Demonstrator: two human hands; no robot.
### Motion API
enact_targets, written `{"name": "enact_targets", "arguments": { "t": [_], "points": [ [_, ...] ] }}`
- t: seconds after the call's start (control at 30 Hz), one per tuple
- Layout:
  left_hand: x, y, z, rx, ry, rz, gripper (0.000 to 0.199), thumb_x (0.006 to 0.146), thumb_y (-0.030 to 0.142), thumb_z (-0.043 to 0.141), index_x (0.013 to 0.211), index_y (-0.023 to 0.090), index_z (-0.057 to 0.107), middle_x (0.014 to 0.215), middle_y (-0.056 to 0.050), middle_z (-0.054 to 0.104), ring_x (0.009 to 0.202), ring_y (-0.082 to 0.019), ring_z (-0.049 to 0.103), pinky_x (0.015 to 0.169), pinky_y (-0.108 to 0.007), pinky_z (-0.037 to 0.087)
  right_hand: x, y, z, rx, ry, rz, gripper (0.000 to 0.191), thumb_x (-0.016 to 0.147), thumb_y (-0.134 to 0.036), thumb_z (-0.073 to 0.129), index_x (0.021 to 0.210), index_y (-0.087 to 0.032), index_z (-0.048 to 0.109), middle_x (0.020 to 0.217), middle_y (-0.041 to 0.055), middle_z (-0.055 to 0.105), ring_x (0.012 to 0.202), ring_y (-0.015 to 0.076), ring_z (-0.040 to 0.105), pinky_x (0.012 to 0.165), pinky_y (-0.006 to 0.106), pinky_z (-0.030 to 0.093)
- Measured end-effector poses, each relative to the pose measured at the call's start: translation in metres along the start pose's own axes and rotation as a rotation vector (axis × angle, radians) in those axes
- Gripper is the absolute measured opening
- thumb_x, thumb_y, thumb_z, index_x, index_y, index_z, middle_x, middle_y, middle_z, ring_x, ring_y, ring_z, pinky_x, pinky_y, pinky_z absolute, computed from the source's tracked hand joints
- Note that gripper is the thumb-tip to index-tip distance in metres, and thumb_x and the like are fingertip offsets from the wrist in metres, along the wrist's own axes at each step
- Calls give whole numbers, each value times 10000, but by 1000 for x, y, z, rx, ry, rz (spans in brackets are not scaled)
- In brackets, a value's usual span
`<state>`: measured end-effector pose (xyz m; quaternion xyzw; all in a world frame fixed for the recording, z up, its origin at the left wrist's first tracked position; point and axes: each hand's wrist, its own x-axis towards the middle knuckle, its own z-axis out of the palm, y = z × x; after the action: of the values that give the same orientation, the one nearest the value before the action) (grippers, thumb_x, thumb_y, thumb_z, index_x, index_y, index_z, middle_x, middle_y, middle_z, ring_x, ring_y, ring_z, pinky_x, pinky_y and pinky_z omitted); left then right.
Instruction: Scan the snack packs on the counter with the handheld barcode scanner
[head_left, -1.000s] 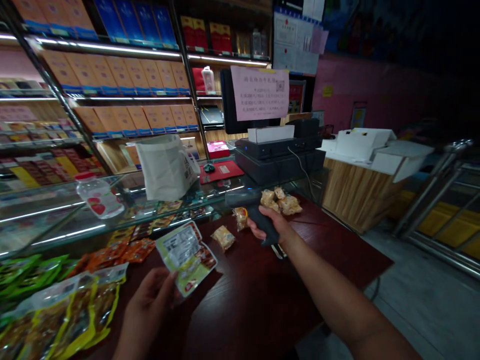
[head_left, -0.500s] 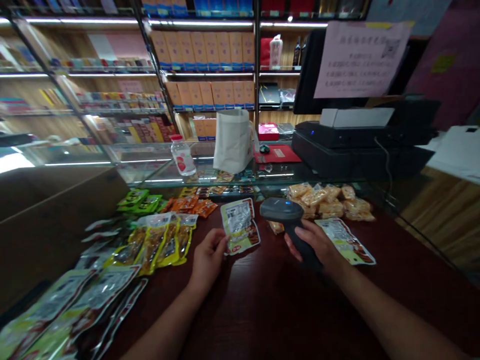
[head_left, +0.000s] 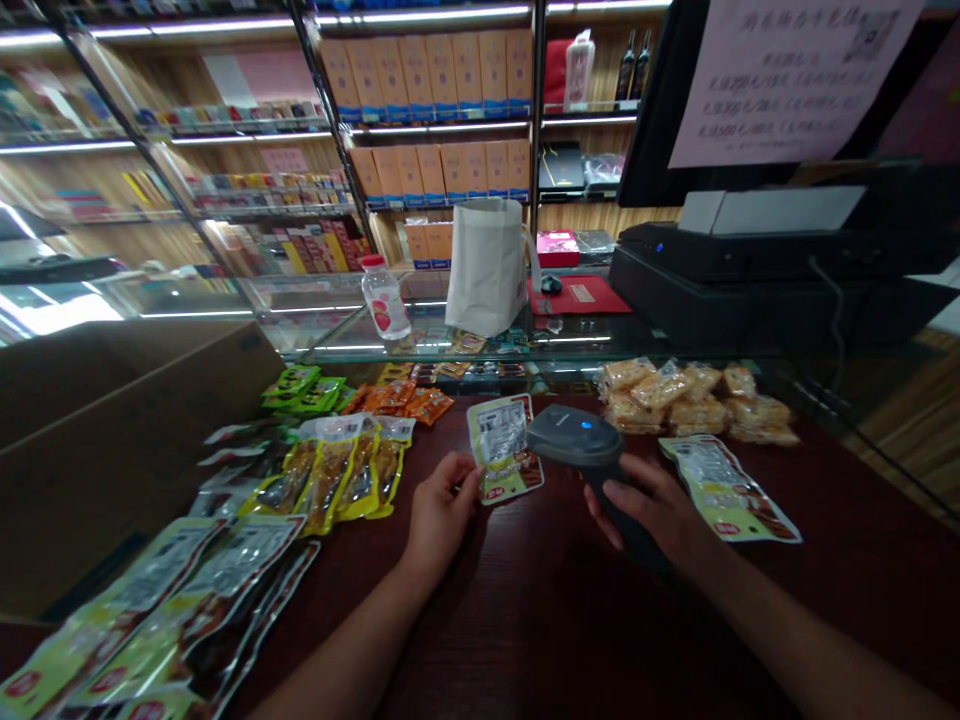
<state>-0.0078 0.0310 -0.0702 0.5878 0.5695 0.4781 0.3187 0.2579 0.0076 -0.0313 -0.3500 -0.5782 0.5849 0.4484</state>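
My left hand [head_left: 448, 508] pinches the lower left edge of a small snack packet [head_left: 505, 447], its printed label side facing up. A dark grey barcode scanner [head_left: 576, 437] with a lit blue light is in my right hand [head_left: 652, 505], fingers wrapped round its handle. The scanner's head points left, close beside the packet. A second, similar snack packet [head_left: 731, 490] lies on the dark red table [head_left: 495, 610] to the right of my right hand. Left of my left hand, yellow-edged packets of meat [head_left: 337, 470] lie in a row.
Wrapped pastries [head_left: 686, 395] sit at the back right. Orange sachets [head_left: 405, 400], green sachets [head_left: 300, 387] and larger pouches [head_left: 172, 600] lie left, beside a cardboard box [head_left: 127, 400]. Behind stand a bottle [head_left: 385, 300], a white bag [head_left: 487, 265] and a black till [head_left: 750, 290].
The view has shifted, so most things appear further right. Both hands keep their holds on the packet and the scanner, and the scanner's head looks slightly nearer the packet.
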Motion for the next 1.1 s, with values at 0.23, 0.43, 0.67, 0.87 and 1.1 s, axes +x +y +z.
{"name": "enact_targets", "arguments": {
  "t": [0.23,0.43,0.67,0.87,1.1],
  "points": [
    [-2,4,0,0,13,-3,217,816,417,632,772,206,608,620,19,633,503,-117,541,493,-206,422,-2,0,0,-20,-34,24,362,884,-525,641,777,-179,643,616,7,617,455,134,528,456,258,370],
    [-3,12,0,-9,24,-32,211,798,426,636,765,218,622,610,32,655,487,-113,544,507,-201,416,-1,0,0,5,-31,39,360,864,-528,661,778,-179,644,625,12,620,456,135,537,441,249,380],
    [-6,6,2,-32,27,3,200,807,399,640,759,206,622,671,8,637,560,-121,554,519,-200,416,0,2,-1,90,-26,74,383,794,-538,715,909,-176,671,704,26,649,418,125,532,380,238,378],
    [-19,21,-16,-24,176,67,177,830,368,616,775,201,603,694,1,614,642,-128,573,606,-207,442,-4,6,-8,151,3,71,319,851,-472,682,997,-189,696,732,46,658,451,141,535,389,254,390],
    [-64,54,-109,-134,495,-42,345,755,502,693,861,195,574,665,28,621,557,-111,560,529,-204,449,-5,1,-9,147,66,48,256,839,-463,681,854,-207,678,702,53,669,424,141,515,393,278,394]
  ]
}}
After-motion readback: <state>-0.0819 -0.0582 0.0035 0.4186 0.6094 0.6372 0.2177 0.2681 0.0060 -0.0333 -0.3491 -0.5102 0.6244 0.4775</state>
